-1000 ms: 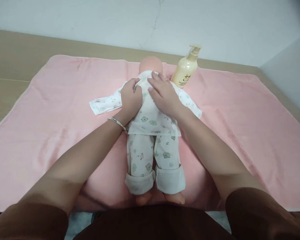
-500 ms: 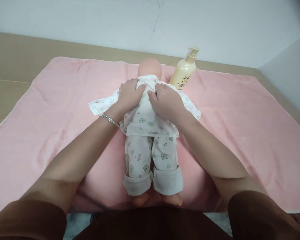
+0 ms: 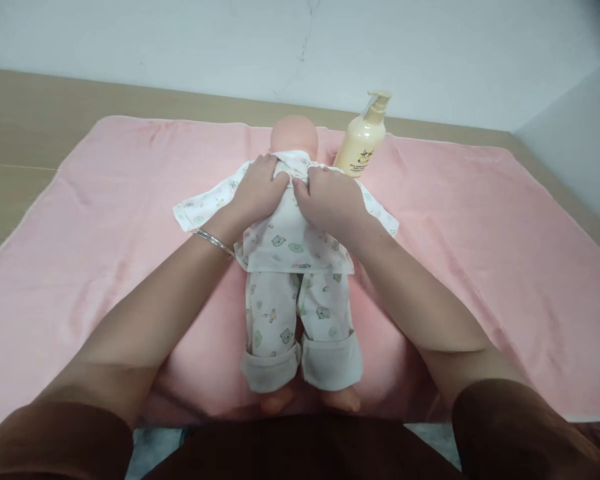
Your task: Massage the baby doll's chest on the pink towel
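Observation:
A baby doll [image 3: 294, 133] lies stretched out with its bald head away from me; no face shows. It wears a white printed shirt [image 3: 296, 233] and matching trousers [image 3: 273, 320] with turned-up cuffs. My left hand [image 3: 260, 187] is on the upper left of the shirt, fingers curled and thumb pressed in against the cloth. On the upper right, my right hand [image 3: 327, 197] is likewise closed on the shirt, its thumb near the middle. Between the two hands the cloth is creased below the collar. Some fingertips are hidden in the fabric.
A pink blanket [image 3: 130, 267] lies under the doll on a wooden table [image 3: 40, 113]. A yellow pump bottle [image 3: 363, 140] leans just beyond my right hand, near the doll's head. A white wall [image 3: 180, 47] rises behind the table.
Both hands' fingers have curled in more, and the shirt is more bunched below the collar. The whole view has shifted slightly; doll and bottle appear a little further left.

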{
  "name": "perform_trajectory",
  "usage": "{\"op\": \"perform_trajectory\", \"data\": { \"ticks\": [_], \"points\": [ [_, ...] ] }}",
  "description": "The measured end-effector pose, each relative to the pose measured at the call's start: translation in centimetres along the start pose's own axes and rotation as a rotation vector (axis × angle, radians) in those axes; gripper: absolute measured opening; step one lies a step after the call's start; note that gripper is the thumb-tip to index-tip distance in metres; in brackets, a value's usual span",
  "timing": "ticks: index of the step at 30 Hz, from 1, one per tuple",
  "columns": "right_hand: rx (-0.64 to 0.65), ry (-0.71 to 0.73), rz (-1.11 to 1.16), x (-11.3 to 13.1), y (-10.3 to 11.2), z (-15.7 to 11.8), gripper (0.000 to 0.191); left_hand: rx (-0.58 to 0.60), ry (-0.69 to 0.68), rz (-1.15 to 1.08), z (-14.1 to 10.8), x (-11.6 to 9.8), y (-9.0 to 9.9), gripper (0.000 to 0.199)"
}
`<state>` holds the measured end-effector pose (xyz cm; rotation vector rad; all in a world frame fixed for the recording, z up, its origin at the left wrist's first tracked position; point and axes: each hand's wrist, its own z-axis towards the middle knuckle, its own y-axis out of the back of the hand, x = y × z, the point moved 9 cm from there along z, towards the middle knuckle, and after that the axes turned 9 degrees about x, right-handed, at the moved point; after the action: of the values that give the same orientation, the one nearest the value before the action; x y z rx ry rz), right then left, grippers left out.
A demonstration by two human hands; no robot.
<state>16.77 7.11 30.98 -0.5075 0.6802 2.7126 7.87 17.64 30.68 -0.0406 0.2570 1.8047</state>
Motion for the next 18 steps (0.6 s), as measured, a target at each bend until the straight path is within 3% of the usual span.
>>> {"op": "perform_trajectory", "data": {
  "ticks": [3,7,11,15,18],
  "points": [
    [0.067,0.002,-0.036,0.5,0.2,-0.5,0.05,0.029,0.066,0.071,-0.5,-0.5,0.4,0.036],
    [0.113,0.011,0.094,-1.3,-0.1,1.0,0.054,0.036,0.13,0.232,-1.9,-2.6,0.4,0.037],
    [0.114,0.032,0.219,-2.9,-0.6,2.5,0.053,0.135,0.132,0.291,-3.0,-4.8,-0.1,0.037],
    [0.052,0.029,0.111,-1.6,-0.7,1.9,0.055,0.137,0.167,0.183,-2.8,-4.3,0.7,0.034],
    [-0.005,0.053,0.001,0.5,-0.7,0.5,0.047,0.119,0.12,0.049,-2.0,-3.1,1.3,0.034]
  ]
}}
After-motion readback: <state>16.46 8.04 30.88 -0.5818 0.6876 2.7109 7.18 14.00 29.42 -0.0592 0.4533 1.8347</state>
